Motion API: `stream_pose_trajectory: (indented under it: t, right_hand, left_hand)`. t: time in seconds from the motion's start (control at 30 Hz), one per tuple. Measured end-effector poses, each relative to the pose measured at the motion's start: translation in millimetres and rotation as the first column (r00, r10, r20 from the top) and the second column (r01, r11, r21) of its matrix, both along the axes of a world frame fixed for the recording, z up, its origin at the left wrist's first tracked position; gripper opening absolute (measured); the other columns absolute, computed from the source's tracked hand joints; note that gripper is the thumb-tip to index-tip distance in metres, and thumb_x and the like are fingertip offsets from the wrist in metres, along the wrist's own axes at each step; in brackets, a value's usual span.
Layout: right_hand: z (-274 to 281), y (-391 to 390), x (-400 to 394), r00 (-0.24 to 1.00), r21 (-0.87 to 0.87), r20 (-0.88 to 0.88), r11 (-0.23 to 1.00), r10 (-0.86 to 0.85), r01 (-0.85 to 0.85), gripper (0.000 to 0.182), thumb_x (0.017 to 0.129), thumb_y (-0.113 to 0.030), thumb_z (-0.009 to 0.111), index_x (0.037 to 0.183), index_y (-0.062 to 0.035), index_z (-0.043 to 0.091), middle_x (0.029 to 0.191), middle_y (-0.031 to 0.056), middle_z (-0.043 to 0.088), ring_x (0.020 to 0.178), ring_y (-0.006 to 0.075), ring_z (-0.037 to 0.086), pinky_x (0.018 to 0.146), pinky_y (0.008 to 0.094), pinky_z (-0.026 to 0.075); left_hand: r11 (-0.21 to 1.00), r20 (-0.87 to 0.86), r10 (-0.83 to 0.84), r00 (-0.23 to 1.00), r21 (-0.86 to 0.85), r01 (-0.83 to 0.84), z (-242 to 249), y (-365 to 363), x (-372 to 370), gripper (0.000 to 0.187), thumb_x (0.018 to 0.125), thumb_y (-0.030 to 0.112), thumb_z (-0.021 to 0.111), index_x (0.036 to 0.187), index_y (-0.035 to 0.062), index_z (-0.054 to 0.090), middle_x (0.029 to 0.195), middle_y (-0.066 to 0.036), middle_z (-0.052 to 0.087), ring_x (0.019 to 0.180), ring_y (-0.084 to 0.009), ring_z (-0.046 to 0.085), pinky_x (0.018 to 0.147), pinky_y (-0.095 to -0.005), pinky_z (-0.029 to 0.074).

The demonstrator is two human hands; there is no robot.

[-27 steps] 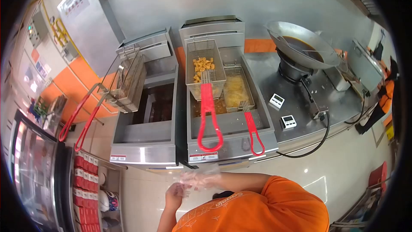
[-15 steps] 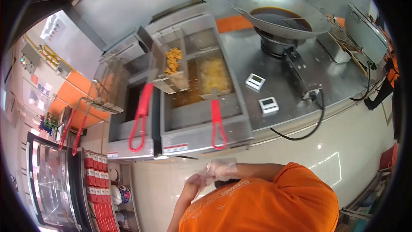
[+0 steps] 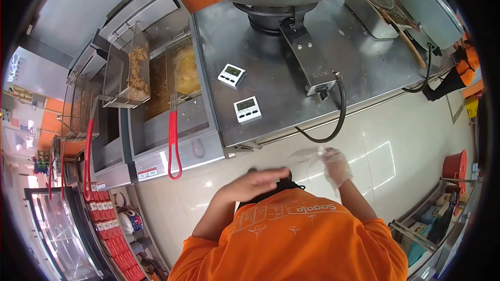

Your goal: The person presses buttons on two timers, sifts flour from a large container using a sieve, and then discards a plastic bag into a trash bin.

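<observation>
- The left hand (image 3: 255, 183) lies bare and flat against the orange shirt (image 3: 302, 239); the right hand (image 3: 336, 165) wears a clear glove (its fingers pinching a thin plastic glove (image 3: 307, 154))
- Two timers (image 3: 239, 93) sit on the steel counter (image 3: 375, 67); red-handled baskets (image 3: 174, 99) hang at the fryer (image 3: 156, 140)

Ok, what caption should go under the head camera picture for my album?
Bare left hand at the chest, gloved right hand pinching thin plastic, before fryer baskets and two timers.
</observation>
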State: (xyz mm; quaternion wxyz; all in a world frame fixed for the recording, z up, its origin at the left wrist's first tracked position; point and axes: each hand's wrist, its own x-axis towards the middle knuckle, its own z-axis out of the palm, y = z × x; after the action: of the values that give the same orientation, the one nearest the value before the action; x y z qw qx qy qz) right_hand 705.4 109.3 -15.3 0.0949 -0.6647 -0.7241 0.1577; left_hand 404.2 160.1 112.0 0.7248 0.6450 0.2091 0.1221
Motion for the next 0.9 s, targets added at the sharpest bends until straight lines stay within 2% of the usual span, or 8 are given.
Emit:
stream_pose_trajectory:
  t: [0.07, 0.1, 0.13, 0.2, 0.3, 0.53, 0.63, 0.9]
  right_hand:
    - [9, -7, 26, 0.750, -0.315, -0.369, 0.833, -0.549, 0.455, 0.020, 0.081, -0.020, 0.052, 0.082, -0.0022, 0.060, 0.074, 0.0151, 0.060, 0.068, 0.0273, 0.057, 0.062, 0.0327, 0.044]
    - [-13, -18, 47, 0.787, -0.251, -0.324, 0.850, -0.525, 0.464, 0.016, 0.079, -0.017, 0.053, 0.081, -0.0023, 0.060, 0.075, 0.0149, 0.060, 0.070, 0.0262, 0.057, 0.063, 0.0319, 0.044]
    - [-29, -29, 62, 0.787, -0.259, -0.319, 0.847, -0.529, 0.464, 0.016, 0.079, -0.017, 0.053, 0.081, -0.0023, 0.060, 0.075, 0.0149, 0.060, 0.070, 0.0262, 0.057, 0.063, 0.0319, 0.044]
    - [-51, -51, 81, 0.644, -0.316, -0.377, 0.746, -0.666, 0.587, 0.011, 0.077, -0.011, 0.054, 0.079, -0.0028, 0.061, 0.075, 0.0150, 0.061, 0.072, 0.0256, 0.058, 0.063, 0.0316, 0.044]
    - [-62, -72, 92, 0.715, -0.342, -0.195, 0.730, -0.671, 0.592, 0.009, 0.074, -0.005, 0.052, 0.078, -0.0034, 0.060, 0.076, 0.0144, 0.061, 0.074, 0.0253, 0.059, 0.064, 0.0307, 0.045]
    - [-88, -76, 113, 0.913, -0.415, 0.112, 0.817, -0.391, 0.401, 0.011, 0.070, -0.003, 0.048, 0.075, -0.0047, 0.058, 0.077, 0.0112, 0.060, 0.076, 0.0244, 0.058, 0.068, 0.0295, 0.046]
    - [-62, -51, 100, 0.790, -0.336, -0.012, 0.746, -0.614, 0.575, 0.013, 0.074, -0.008, 0.048, 0.078, -0.0054, 0.060, 0.074, 0.0152, 0.060, 0.073, 0.0282, 0.059, 0.065, 0.0331, 0.046]
    - [-45, -16, 80, 0.772, -0.411, -0.094, 0.730, -0.629, 0.546, 0.015, 0.077, -0.006, 0.046, 0.082, -0.0034, 0.060, 0.082, 0.0162, 0.061, 0.079, 0.0292, 0.058, 0.069, 0.0332, 0.045]
  left_hand:
    - [0.901, -0.180, 0.426, 0.886, -0.006, -0.435, -15, 12, -4, 0.029, 0.087, 0.013, 0.048, 0.116, 0.0085, 0.048, 0.112, -0.002, 0.051, 0.097, -0.0122, 0.049, 0.084, -0.0271, 0.039]
    - [0.820, -0.244, 0.572, 0.783, 0.139, -0.556, -19, 23, -6, 0.027, 0.083, 0.012, 0.053, 0.109, 0.0079, 0.051, 0.105, -0.005, 0.053, 0.095, -0.0166, 0.052, 0.083, -0.0304, 0.042]
    - [0.821, -0.250, 0.570, 0.783, 0.131, -0.556, -22, 34, -9, 0.027, 0.083, 0.012, 0.053, 0.109, 0.0079, 0.051, 0.105, -0.005, 0.053, 0.095, -0.0166, 0.052, 0.083, -0.0304, 0.042]
    - [0.431, -0.170, 0.795, 0.582, 0.834, -0.345, -29, 55, -12, 0.028, 0.077, 0.011, 0.058, 0.104, 0.0077, 0.053, 0.107, -0.009, 0.050, 0.099, -0.0250, 0.050, 0.083, -0.0356, 0.042]
    - [0.291, -0.114, 0.824, 0.554, 0.925, -0.243, -42, 79, -7, 0.031, 0.073, 0.012, 0.061, 0.103, 0.0081, 0.054, 0.114, -0.012, 0.044, 0.105, -0.0323, 0.045, 0.086, -0.0398, 0.040]
    - [0.228, -0.131, 0.801, 0.585, 0.969, -0.094, -61, 106, 2, 0.032, 0.074, 0.009, 0.060, 0.105, 0.0153, 0.057, 0.118, -0.011, 0.041, 0.113, -0.0326, 0.040, 0.090, -0.0416, 0.039]
    - [0.312, -0.163, 0.767, 0.621, 0.940, -0.138, -78, 107, 0, 0.033, 0.073, 0.005, 0.058, 0.103, 0.0178, 0.059, 0.118, -0.010, 0.043, 0.113, -0.0316, 0.041, 0.088, -0.0412, 0.041]
    - [0.283, -0.156, 0.804, 0.573, 0.949, -0.139, -82, 103, -1, 0.032, 0.072, 0.004, 0.058, 0.101, 0.0176, 0.059, 0.118, -0.009, 0.042, 0.112, -0.0296, 0.044, 0.089, -0.0449, 0.038]
